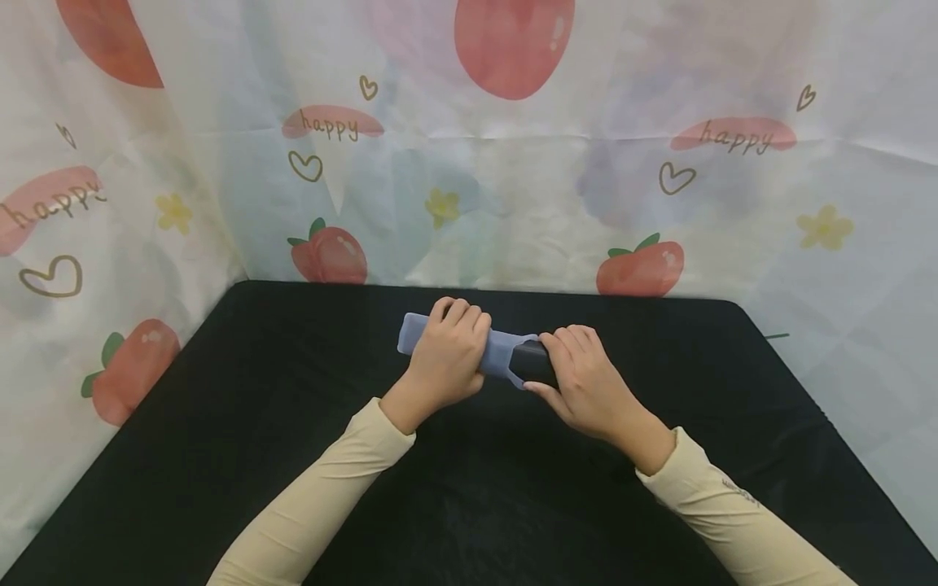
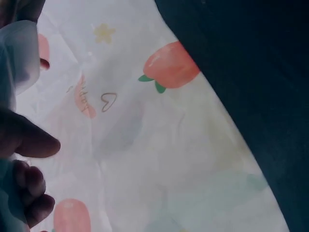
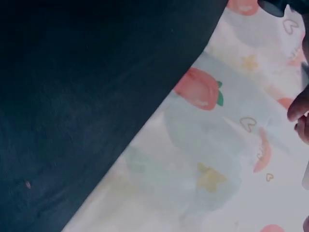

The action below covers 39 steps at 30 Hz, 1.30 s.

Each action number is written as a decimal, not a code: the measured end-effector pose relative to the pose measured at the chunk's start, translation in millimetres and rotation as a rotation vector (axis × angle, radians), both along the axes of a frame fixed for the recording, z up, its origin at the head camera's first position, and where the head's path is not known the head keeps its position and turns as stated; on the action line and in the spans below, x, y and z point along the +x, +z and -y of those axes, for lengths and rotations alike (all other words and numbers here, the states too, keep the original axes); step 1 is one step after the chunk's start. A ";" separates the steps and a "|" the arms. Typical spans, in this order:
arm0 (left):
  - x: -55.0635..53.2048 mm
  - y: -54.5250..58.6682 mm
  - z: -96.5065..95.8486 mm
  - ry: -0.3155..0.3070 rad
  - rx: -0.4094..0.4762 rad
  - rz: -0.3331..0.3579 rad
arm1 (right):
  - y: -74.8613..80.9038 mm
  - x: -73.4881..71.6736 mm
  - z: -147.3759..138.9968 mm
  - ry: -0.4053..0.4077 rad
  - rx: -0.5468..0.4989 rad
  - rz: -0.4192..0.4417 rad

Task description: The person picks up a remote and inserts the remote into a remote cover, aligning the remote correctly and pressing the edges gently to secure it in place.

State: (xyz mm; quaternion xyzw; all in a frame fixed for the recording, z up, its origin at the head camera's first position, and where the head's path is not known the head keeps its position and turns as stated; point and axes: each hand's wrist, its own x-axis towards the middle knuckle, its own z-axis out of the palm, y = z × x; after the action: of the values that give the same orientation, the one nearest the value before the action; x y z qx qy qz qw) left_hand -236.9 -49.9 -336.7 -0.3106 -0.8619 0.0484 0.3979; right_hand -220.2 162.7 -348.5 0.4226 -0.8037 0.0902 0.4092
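Held up over the black table is a long blue, slightly see-through sleeve [image 1: 501, 350], with a black bar-shaped object [image 1: 532, 361] showing at its open right mouth. My left hand [image 1: 449, 352] grips the sleeve around its middle, fingers over the top. The black object's right part is held by my right hand [image 1: 589, 376], whose thumb and index fingertips lie right at the sleeve's flared rim. In the left wrist view, the sleeve's rounded pale end [image 2: 24, 55] sticks out beyond the fingers. A dark end of the black object [image 3: 273, 7] shows at the top of the right wrist view.
A black-covered table [image 1: 469, 496] spreads beneath both hands. Behind it and along its sides hangs a pale curtain [image 1: 513, 203] printed with fruit, hearts, flowers and the word "happy". Cream sleeves [image 1: 322, 480] cover both forearms.
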 end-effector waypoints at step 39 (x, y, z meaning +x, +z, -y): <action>4.7 3.6 19.8 -0.023 -0.004 -0.030 | 2.4 9.8 -2.1 0.050 -0.019 0.033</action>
State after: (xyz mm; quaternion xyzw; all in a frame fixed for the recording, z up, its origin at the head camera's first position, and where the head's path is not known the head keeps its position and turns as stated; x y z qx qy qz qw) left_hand -232.2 -69.8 -333.1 -0.3203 -0.8522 0.0503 0.4107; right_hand -210.4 164.8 -346.0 0.4369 -0.7986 0.1151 0.3976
